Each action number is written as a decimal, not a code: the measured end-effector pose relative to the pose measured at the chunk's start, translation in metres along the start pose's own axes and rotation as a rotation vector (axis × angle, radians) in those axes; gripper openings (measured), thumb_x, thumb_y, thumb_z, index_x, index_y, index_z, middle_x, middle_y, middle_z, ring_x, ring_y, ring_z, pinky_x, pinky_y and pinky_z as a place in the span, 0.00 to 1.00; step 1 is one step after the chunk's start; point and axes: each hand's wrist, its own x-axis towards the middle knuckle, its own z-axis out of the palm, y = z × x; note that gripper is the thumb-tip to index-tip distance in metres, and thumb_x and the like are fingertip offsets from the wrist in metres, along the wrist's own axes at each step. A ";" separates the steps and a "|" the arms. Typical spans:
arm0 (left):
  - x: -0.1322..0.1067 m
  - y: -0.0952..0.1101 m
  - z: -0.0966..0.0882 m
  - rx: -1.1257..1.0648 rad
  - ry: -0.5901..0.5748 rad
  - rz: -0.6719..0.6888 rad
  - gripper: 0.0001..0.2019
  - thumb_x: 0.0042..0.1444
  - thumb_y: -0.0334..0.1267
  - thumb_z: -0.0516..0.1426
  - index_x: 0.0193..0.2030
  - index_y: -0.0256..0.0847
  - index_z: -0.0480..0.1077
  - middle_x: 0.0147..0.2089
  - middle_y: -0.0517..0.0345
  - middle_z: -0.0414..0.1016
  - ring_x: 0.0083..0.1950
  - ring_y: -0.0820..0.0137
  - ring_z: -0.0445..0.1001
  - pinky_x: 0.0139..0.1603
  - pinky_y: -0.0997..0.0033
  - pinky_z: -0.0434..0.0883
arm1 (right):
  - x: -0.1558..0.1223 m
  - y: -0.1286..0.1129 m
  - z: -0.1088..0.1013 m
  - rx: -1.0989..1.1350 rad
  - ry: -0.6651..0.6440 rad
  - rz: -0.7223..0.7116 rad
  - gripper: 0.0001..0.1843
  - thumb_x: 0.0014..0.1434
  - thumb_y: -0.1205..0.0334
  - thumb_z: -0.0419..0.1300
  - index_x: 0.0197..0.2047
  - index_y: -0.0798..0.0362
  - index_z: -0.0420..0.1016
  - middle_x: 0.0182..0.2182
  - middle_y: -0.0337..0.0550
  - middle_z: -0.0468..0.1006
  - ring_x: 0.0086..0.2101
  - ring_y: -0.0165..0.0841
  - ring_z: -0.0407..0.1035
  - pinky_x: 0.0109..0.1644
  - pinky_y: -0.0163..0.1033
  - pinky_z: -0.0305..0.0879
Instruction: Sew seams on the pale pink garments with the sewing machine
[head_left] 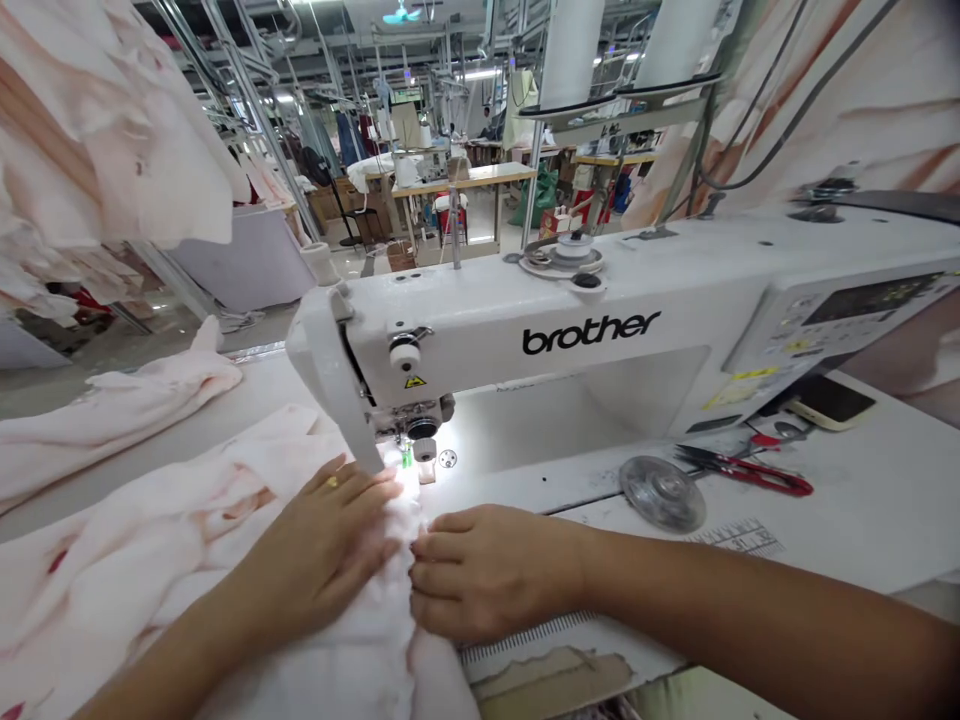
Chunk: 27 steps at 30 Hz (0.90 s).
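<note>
A white Brother sewing machine [585, 330] stands on the table, its needle area [418, 455] lit. Pale pink fabric [150, 560] lies under the presser foot and spreads to the left. My left hand [326, 545] rests flat on the fabric just left of the needle, fingers stretched out, a ring on one finger. My right hand [480, 570] lies just right of the seam, its fingers curled and pressed on the gathered fabric edge [401, 580].
Red-handled scissors [757, 470] and a round metal disc [661, 492] lie right of the machine. A phone [829, 402] sits behind them. Another pink fabric pile [112, 410] lies at the left. Pink garments hang above left; worktables stand beyond.
</note>
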 end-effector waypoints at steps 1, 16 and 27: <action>-0.004 0.010 -0.001 0.046 0.047 0.006 0.24 0.61 0.43 0.54 0.64 0.44 0.60 0.62 0.50 0.69 0.63 0.57 0.66 0.64 0.52 0.61 | 0.000 -0.001 0.002 0.003 0.041 -0.013 0.13 0.70 0.70 0.53 0.33 0.58 0.73 0.29 0.41 0.69 0.32 0.35 0.65 0.37 0.40 0.61; -0.003 0.007 -0.003 -0.185 0.236 -0.543 0.05 0.55 0.32 0.47 0.33 0.44 0.62 0.25 0.66 0.67 0.26 0.71 0.68 0.27 0.71 0.64 | -0.004 -0.003 0.000 0.095 -0.065 -0.008 0.05 0.61 0.69 0.60 0.31 0.55 0.71 0.27 0.37 0.69 0.31 0.33 0.64 0.33 0.39 0.60; 0.000 0.013 0.012 -0.302 0.205 -0.670 0.08 0.57 0.43 0.57 0.39 0.45 0.64 0.33 0.65 0.71 0.34 0.69 0.71 0.33 0.71 0.67 | 0.000 0.002 0.007 0.301 0.035 0.584 0.15 0.67 0.59 0.62 0.52 0.62 0.71 0.47 0.51 0.75 0.45 0.41 0.67 0.54 0.46 0.62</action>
